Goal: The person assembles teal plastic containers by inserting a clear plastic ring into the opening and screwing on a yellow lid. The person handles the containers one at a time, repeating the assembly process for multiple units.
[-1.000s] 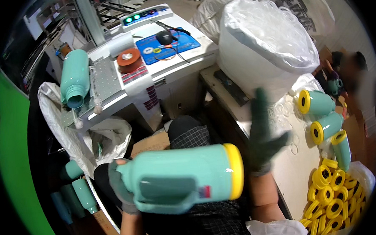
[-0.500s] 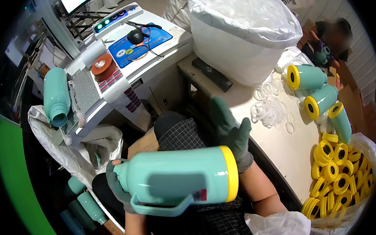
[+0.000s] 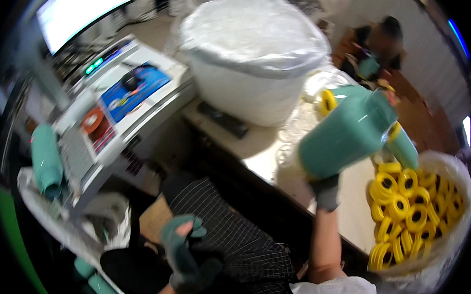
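A teal vacuum flask (image 3: 342, 134) is held up over the white table on the right, lying aslant and blurred by motion. My gloved right hand (image 3: 327, 191) grips it from below, its fingers mostly hidden by the body of the flask. Above my lap, my gloved left hand (image 3: 185, 251) holds nothing, its fingers loosely bent and the thumb apart. Behind the held flask, partly covered by it, stand other teal flasks; one (image 3: 404, 149) leans beside a bag of yellow rings (image 3: 417, 217).
A large white sack (image 3: 248, 88) of clear rings stands on the table (image 3: 351, 221), near a dark bar (image 3: 222, 119). At left, another flask (image 3: 47, 160) lies by a white machine (image 3: 157, 105) with a reel of orange tape (image 3: 94, 123). A co-worker (image 3: 373, 51) sits at far right.
The flask has gone from above my lap to the table at right, now in my right hand. My left hand has let go of it. The view has turned right.
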Demonstrator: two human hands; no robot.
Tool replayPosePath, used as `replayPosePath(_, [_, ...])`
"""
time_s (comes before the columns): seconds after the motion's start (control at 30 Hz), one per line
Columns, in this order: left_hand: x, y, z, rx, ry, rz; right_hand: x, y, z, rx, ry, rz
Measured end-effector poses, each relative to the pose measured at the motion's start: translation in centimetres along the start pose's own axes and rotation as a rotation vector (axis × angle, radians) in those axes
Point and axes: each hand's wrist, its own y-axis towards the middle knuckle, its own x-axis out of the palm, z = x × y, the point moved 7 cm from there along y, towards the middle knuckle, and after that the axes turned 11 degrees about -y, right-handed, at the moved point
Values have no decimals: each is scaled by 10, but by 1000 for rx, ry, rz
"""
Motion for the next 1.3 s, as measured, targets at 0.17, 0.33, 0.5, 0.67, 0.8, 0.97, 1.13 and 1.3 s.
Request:
replayPosePath(0.17, [-21, -4, -16, -53, -54, 132, 72, 124, 129, 387, 490, -64])
replayPosePath(0.33, [-143, -85, -3, -75, 591, 599, 29, 186, 63, 501, 809, 395])
replayPosePath(0.5, [-294, -337, -79, -552, 621, 1614, -97, 97, -96, 180, 1088, 676])
replayPosePath(0.67, [-349, -600, -130, -471, -98, 2430, -124, 41, -260, -14, 1441, -16])
replayPosePath(0.8, [-396, -649, -163, -235, -502, 2392, -175, 43, -321, -153, 1328, -107])
replayPosePath(0.97, [-416, -660, -172, -5, -740, 2157, -193, 37, -371, -304, 1376, -157])
replayPosePath(1.13, [-363, -453, -17, -356, 662, 1980, -178, 6, -390, -329, 1374, -408])
replayPosePath(1.3, [-255, -238, 111, -212, 1504, 756, -257, -15, -423, -670, 1623, -403])
